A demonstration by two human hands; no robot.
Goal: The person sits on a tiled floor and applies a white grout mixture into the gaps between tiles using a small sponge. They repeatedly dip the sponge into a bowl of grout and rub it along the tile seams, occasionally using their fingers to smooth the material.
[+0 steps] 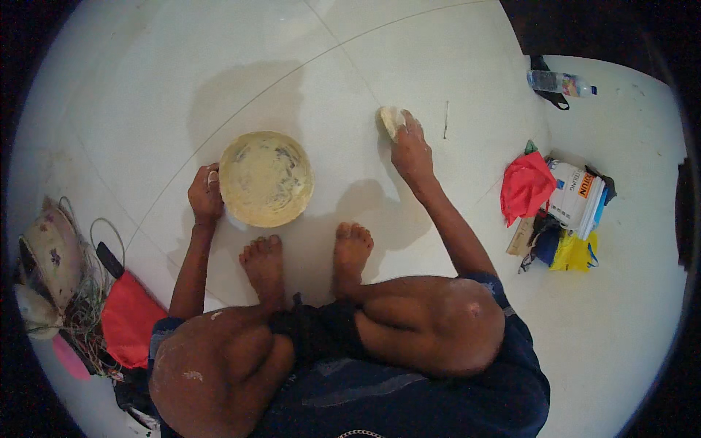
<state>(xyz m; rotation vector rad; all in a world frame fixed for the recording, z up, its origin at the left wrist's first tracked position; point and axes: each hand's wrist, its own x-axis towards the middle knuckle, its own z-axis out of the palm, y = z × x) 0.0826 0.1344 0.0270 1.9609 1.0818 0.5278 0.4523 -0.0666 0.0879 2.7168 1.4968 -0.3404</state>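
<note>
My left hand (204, 191) grips the left side of a round, shallow bowl (264, 175) coated inside with pale beige paste, with darker streaks showing through. My right hand (411, 150) is closed on a flattish, pale tool (387, 122), perhaps a pad or scraper crusted with the same beige material, over the white tiled floor (343, 87). A thin dark stick or nail (445, 119) lies just right of that hand. My bare feet are below the bowl and between my hands.
At the right lie a red bag (524, 186), white containers (573, 190), a yellow bag (573, 252) and, higher up, a plastic water bottle (558, 82) on a dark strap. At the left are tangled cords (91, 314), a red bag (131, 325) and pale bundles (51, 255).
</note>
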